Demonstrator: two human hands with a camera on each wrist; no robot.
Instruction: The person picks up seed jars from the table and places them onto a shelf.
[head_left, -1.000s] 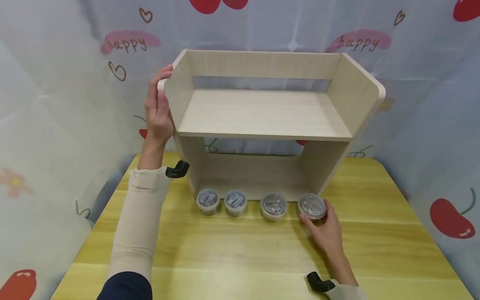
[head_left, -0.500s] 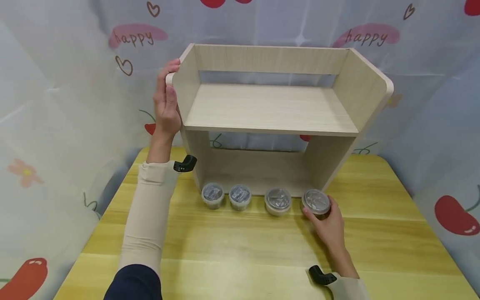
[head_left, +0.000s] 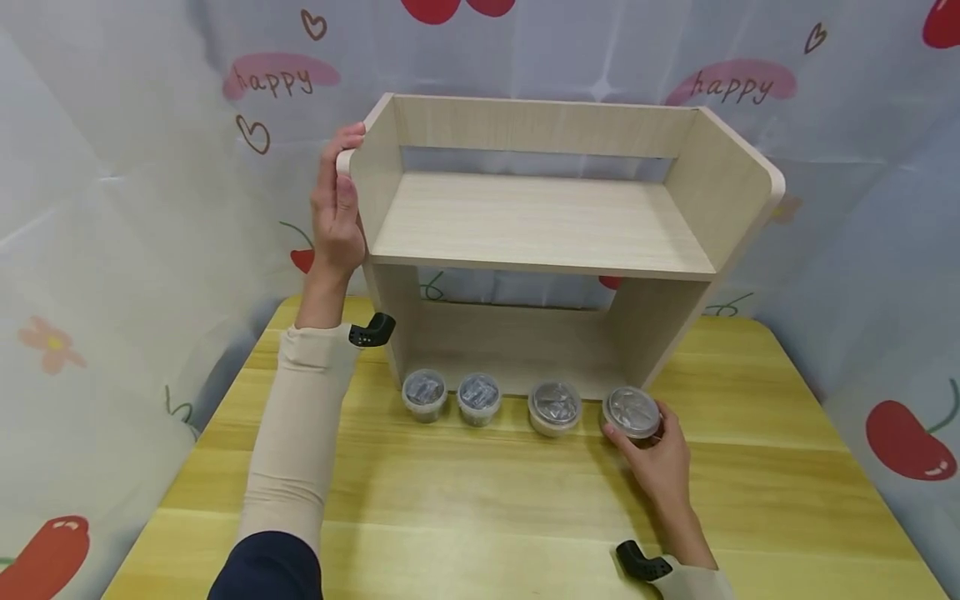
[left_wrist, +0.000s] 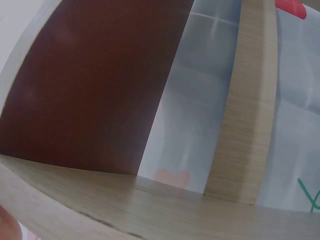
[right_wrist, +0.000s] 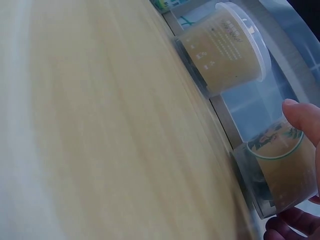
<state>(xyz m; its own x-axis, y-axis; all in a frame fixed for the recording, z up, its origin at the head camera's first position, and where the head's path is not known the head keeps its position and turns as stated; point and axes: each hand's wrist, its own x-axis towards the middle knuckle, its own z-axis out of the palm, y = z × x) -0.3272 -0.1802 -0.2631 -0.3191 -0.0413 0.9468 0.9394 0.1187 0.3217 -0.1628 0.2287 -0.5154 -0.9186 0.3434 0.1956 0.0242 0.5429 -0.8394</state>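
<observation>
A pale wooden two-tier desktop shelf point(head_left: 540, 221) stands on the table. My left hand point(head_left: 337, 208) grips its left side panel, with fingertips over the sloped upper edge. In the left wrist view the shelf's boards point(left_wrist: 245, 100) fill much of the frame, and only a bit of a finger point(left_wrist: 7, 225) shows. Thumb and fingers of my right hand point(head_left: 658, 458) hold the rightmost lidded clear plastic tub point(head_left: 632, 410) by its sides, in front of the shelf. Seen from the right wrist, this tub point(right_wrist: 280, 175) has tan contents, dark at its base.
Three similar lidded tubs, the left one point(head_left: 424, 393), the middle one point(head_left: 478, 397) and the right one point(head_left: 555, 405), stand in a row along the shelf's front. The wooden table point(head_left: 465, 517) stretches toward me. A printed curtain point(head_left: 150, 208) hangs behind and at both sides.
The scene has shifted slightly to the right in the head view. Both hands keep their hold, and the tubs stay in the same row.
</observation>
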